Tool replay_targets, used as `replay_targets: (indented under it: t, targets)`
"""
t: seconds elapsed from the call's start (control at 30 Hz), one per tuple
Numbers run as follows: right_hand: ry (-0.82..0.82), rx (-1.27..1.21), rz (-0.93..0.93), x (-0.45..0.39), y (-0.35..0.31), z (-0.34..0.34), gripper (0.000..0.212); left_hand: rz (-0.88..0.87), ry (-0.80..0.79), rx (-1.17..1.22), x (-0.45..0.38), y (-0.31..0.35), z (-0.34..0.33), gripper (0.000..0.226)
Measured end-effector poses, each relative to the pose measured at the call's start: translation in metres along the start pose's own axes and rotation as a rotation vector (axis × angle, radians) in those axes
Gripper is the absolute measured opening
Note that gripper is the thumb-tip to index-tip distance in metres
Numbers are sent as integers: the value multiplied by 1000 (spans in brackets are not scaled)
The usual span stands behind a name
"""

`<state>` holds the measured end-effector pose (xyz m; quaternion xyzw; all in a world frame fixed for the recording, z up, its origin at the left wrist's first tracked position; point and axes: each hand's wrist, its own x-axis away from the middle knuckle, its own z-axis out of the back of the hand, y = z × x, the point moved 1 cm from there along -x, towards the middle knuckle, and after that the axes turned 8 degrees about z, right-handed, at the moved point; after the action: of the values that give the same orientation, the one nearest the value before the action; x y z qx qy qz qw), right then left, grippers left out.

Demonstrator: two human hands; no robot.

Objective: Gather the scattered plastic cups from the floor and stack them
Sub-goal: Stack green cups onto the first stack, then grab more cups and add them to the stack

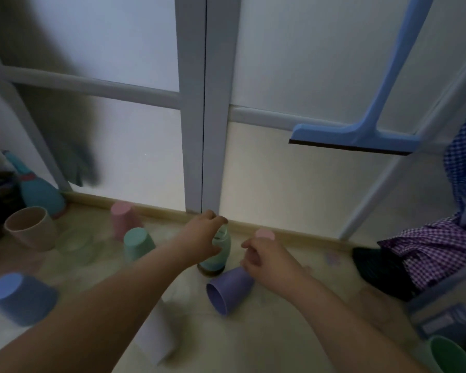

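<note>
Green cup is cut off by the bottom-right corner. Second pink cup is mostly hidden behind the right hand. Teal stack is partly covered by the left hand (cup count cannot be told). Blue cup and white cup are blurred.

Cups all over the floor: one open-mouthed cup far left, two upturned cups mid-left by the door, a tipped cup in the middle, squeegee leaning up right.
</note>
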<state>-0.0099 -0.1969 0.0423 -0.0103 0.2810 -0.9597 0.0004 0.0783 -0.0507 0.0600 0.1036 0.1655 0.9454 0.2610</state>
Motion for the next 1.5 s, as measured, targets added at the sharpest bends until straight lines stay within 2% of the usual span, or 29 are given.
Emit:
replay_targets:
  t: [0.23,0.5,0.67,0.83,0.93,1.07,1.23,1.33,1.5]
  targets:
    - [-107,54,96,-1,-30,-16,25,77,122,-9,27,-19,10,48]
    - [-243,3,267,-34,-100,-64,39,366,170,15,103,-116,32,43]
    - [-276,48,297,-61,-136,-99,37,477,207,-18,127,-182,49,45]
    - [-258,69,224,-105,-170,-134,46,490,228,-17,126,-249,74,45]
    - [-264,93,240,-129,-193,-160,48,486,231,3,124,-291,86,43]
    - [-279,153,227,-157,-220,-190,68,506,193,33,128,-343,90,35]
    - [-334,259,187,-195,-245,-221,93,551,123,45,146,-387,82,46]
    - [-363,328,164,-214,-253,-236,94,560,136,69,155,-405,78,45]
    - [-364,412,166,-222,-258,-247,84,549,166,83,159,-413,75,43]
